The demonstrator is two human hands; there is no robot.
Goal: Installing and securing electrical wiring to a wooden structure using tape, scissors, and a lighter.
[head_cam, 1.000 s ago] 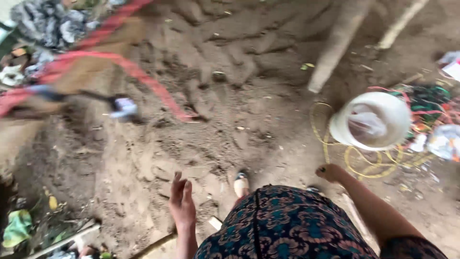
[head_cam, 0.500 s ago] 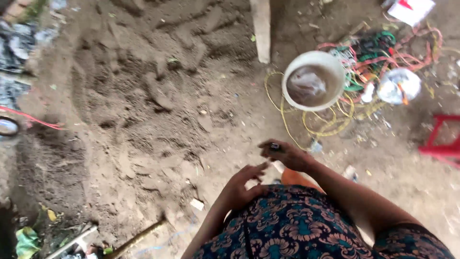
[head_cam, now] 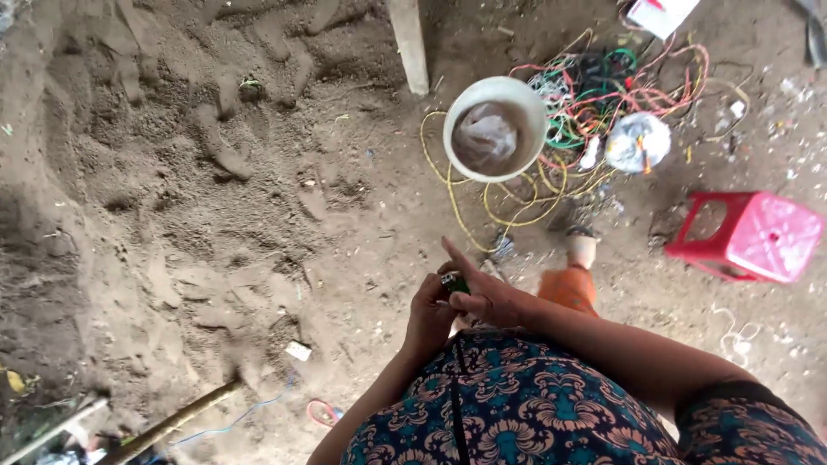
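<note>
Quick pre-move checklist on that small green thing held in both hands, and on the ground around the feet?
1. Both hands on the small green object: ok; left hand grips from below, right hand lies over it.
2. What the object is: cannot tell, mostly covered.
3. Ground ahead: not ok; tangled wires and a yellow cord lie close to the foot.
4. White bucket upright: ok.
5. Red stool apart from the hands: ok.

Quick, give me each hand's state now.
Left hand: closed around a small green object.
Right hand: fingers on the same object, forefinger extended.
</note>
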